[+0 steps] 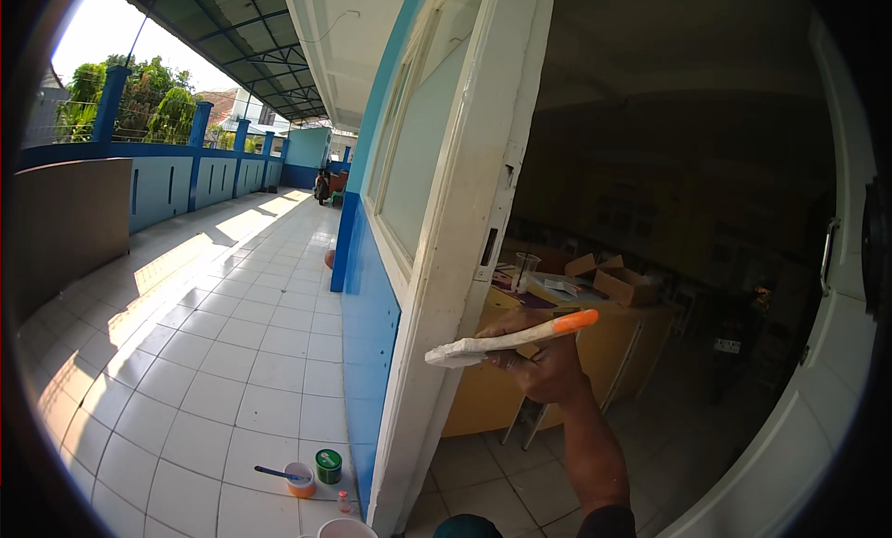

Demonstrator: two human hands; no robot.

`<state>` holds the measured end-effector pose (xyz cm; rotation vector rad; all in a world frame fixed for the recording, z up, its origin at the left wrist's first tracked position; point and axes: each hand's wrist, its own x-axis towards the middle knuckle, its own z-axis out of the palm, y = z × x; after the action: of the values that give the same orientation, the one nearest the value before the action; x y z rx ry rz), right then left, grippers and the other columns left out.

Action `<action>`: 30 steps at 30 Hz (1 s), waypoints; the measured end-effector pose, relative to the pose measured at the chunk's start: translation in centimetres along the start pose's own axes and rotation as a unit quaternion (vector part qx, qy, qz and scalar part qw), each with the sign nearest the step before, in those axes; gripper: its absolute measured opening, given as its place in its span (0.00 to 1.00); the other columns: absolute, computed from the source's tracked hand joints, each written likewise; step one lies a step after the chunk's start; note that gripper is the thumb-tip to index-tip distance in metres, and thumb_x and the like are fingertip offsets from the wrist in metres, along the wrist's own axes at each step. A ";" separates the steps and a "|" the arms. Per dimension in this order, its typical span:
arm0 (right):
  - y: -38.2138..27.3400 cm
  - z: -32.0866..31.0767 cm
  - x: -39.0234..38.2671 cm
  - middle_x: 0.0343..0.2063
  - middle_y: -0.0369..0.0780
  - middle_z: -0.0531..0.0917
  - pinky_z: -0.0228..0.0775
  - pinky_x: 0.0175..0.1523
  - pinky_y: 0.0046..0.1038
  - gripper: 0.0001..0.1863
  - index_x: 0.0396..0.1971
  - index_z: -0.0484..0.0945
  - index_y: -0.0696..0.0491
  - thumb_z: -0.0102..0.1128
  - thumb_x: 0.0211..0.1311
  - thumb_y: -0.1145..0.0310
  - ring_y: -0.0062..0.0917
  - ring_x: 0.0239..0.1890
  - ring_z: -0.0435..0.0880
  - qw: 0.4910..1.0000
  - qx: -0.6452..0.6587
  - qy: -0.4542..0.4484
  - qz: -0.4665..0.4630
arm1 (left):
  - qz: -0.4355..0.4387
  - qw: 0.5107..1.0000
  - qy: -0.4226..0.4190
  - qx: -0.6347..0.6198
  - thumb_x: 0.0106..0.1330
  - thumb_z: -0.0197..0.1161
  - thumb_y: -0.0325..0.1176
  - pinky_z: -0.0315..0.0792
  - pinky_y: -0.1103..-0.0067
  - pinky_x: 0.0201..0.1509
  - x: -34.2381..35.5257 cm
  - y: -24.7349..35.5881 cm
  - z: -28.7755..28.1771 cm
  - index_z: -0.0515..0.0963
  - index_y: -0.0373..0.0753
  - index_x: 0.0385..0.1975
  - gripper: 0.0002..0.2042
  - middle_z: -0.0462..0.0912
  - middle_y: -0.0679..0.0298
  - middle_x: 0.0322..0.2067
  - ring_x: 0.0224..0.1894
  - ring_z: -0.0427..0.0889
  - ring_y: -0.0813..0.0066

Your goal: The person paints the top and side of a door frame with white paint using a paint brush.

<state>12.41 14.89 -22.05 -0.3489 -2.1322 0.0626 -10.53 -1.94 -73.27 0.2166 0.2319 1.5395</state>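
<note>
My right hand (550, 373) grips a paintbrush (506, 341) with a pale handle that ends in orange. White paint coats the brush's broad end, which is against or just in front of the white door frame (462, 203); I cannot tell if they touch. The fingers are wrapped round the handle and partly hidden behind it. A latch slot (489, 247) is cut into the frame above the brush. My left hand is out of the picture.
On the tiled floor stand an orange-and-white tub (299, 487) with a blue-handled tool across it, a green can (328, 465), a small pinkish bottle (344, 501) and a white container (346, 530). Inside the dark room, a desk (478, 394) carries an open cardboard box (624, 285).
</note>
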 end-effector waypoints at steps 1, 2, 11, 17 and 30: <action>-0.4 -0.6 2.5 0.38 0.40 0.91 0.83 0.48 0.30 0.15 0.44 0.88 0.55 0.76 0.56 0.80 0.26 0.41 0.90 0.999 0.037 0.009 0.030 | -0.006 1.000 0.000 -0.007 0.70 0.51 0.62 0.66 0.35 0.66 0.1 0.0 0.1 0.72 0.47 0.69 0.34 0.77 0.52 0.67 0.69 0.72 0.39; -0.4 -0.6 5.4 0.38 0.42 0.91 0.83 0.47 0.30 0.14 0.44 0.88 0.57 0.75 0.57 0.80 0.25 0.40 0.90 0.999 0.020 0.015 0.022 | -0.002 1.000 0.004 -0.014 0.70 0.51 0.63 0.66 0.35 0.66 0.3 0.1 0.0 0.72 0.47 0.69 0.34 0.77 0.52 0.67 0.69 0.72 0.39; -3.0 -6.5 22.4 0.38 0.46 0.91 0.82 0.47 0.31 0.15 0.46 0.86 0.62 0.72 0.58 0.83 0.27 0.40 0.91 0.948 -0.071 0.255 -0.178 | -0.026 0.997 0.025 -0.061 0.68 0.53 0.63 0.65 0.34 0.67 0.7 2.1 0.8 0.71 0.47 0.70 0.35 0.75 0.52 0.68 0.70 0.71 0.39; 0.1 -3.1 18.6 0.46 0.40 0.87 0.79 0.56 0.37 0.21 0.49 0.88 0.52 0.70 0.51 0.80 0.37 0.51 0.83 0.845 -0.315 0.235 -0.364 | -0.057 0.992 0.059 -0.100 0.68 0.54 0.63 0.65 0.34 0.67 -1.0 2.5 1.4 0.70 0.48 0.71 0.36 0.74 0.52 0.69 0.71 0.71 0.40; -0.3 7.1 -4.4 0.39 0.35 0.89 0.84 0.45 0.32 0.14 0.43 0.89 0.50 0.74 0.55 0.70 0.28 0.38 0.88 0.961 -0.187 -0.075 -0.187 | -0.058 0.996 0.042 -0.045 0.64 0.60 0.60 0.63 0.34 0.70 -1.6 2.8 1.5 0.68 0.47 0.73 0.39 0.71 0.53 0.71 0.73 0.68 0.41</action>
<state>8.71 14.01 -29.50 -0.1541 -2.3237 -0.5544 -12.87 -3.51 -71.02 0.0662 0.2355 1.4416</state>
